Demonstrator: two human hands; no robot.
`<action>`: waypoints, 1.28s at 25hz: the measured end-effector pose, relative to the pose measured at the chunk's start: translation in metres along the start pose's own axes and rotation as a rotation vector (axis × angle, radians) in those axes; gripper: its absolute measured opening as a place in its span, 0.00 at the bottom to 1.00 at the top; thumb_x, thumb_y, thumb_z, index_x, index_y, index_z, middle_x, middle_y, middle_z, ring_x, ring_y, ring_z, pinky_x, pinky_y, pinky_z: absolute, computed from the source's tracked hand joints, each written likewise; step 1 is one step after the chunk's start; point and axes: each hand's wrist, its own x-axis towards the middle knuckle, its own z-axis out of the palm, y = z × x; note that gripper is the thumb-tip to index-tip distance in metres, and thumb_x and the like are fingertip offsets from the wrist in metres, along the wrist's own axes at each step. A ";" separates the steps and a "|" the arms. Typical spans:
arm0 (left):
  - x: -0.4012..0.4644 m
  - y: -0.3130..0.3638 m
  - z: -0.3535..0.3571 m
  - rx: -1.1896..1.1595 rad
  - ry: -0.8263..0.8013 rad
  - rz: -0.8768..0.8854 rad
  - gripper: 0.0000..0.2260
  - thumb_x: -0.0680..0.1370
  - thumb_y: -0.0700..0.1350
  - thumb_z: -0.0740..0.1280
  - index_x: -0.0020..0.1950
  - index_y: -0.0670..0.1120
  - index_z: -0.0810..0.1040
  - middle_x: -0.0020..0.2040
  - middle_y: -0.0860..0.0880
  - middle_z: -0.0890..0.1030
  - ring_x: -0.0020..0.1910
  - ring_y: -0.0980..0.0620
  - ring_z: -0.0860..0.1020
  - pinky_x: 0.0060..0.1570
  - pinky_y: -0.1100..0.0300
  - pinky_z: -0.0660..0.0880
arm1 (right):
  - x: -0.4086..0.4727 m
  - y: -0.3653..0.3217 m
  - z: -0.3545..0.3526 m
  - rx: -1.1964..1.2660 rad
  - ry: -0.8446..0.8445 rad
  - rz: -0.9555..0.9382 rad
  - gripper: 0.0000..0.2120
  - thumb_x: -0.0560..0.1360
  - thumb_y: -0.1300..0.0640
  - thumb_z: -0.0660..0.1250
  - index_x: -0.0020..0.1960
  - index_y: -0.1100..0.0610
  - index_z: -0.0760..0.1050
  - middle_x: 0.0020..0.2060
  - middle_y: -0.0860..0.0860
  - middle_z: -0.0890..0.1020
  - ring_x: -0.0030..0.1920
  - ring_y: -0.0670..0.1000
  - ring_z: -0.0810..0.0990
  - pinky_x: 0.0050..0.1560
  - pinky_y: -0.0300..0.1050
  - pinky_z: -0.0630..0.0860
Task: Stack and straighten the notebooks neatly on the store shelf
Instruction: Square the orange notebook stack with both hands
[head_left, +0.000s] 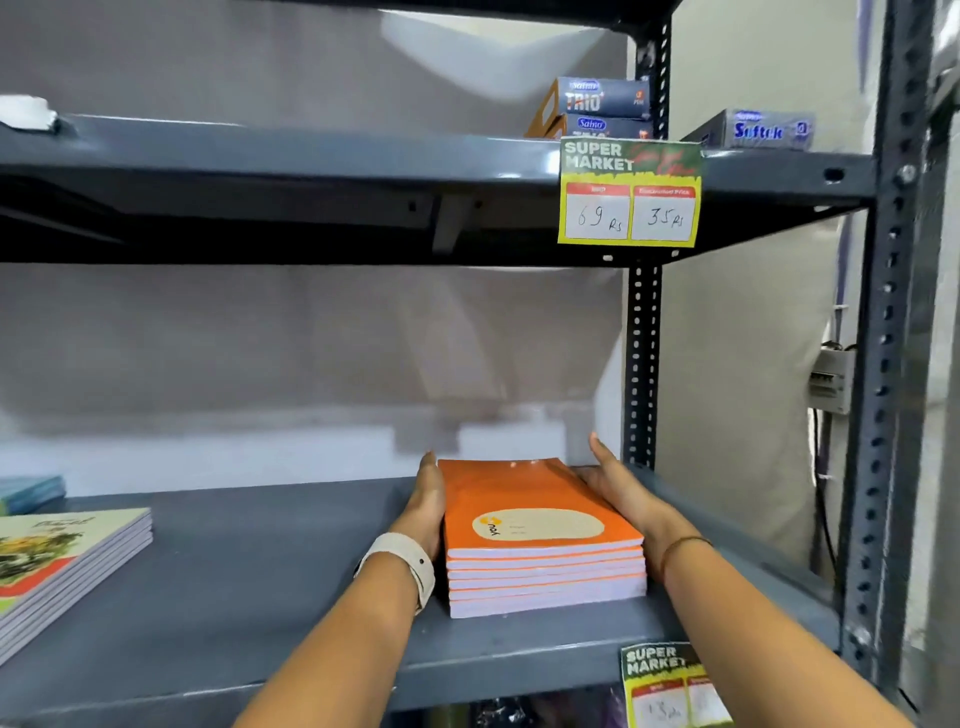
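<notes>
1. The stack of orange notebooks (540, 525) lies flat on the grey shelf (260, 571), toward its right end, with its edges lined up.
2. Both forearms reach forward from below, one on each side of the stack.
3. The left hand (428, 506), a pale watch band at its wrist, lies with straight fingers against the stack's left side.
4. The right hand (621, 493) is likewise flat and unclenched, touching the right side.
5. Another notebook pile (62, 561) sits well apart at the left.

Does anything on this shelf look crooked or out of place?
The illustrated notebook stack at the far left lies turned at an angle to the shelf edge, its layers slightly stepped. The orange stack looks square.
</notes>
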 end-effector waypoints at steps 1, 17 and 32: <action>-0.007 -0.003 0.000 -0.017 -0.010 0.003 0.30 0.78 0.65 0.45 0.29 0.45 0.69 0.15 0.46 0.75 0.12 0.49 0.74 0.15 0.68 0.70 | -0.008 0.001 0.001 -0.010 0.005 -0.006 0.44 0.71 0.25 0.48 0.66 0.60 0.72 0.67 0.64 0.74 0.67 0.66 0.72 0.70 0.60 0.67; -0.037 -0.015 0.002 -0.067 -0.116 0.013 0.27 0.79 0.61 0.49 0.37 0.45 0.75 0.23 0.44 0.81 0.19 0.46 0.79 0.20 0.62 0.75 | -0.021 0.001 0.003 -0.103 -0.003 -0.021 0.37 0.72 0.26 0.51 0.58 0.56 0.78 0.56 0.62 0.83 0.49 0.62 0.83 0.43 0.48 0.82; -0.039 -0.019 -0.006 0.087 -0.056 0.120 0.05 0.80 0.42 0.56 0.47 0.48 0.70 0.38 0.42 0.80 0.31 0.46 0.80 0.26 0.58 0.77 | -0.030 0.006 0.007 -0.150 0.098 -0.065 0.19 0.74 0.63 0.62 0.65 0.61 0.71 0.44 0.60 0.81 0.33 0.58 0.82 0.29 0.46 0.79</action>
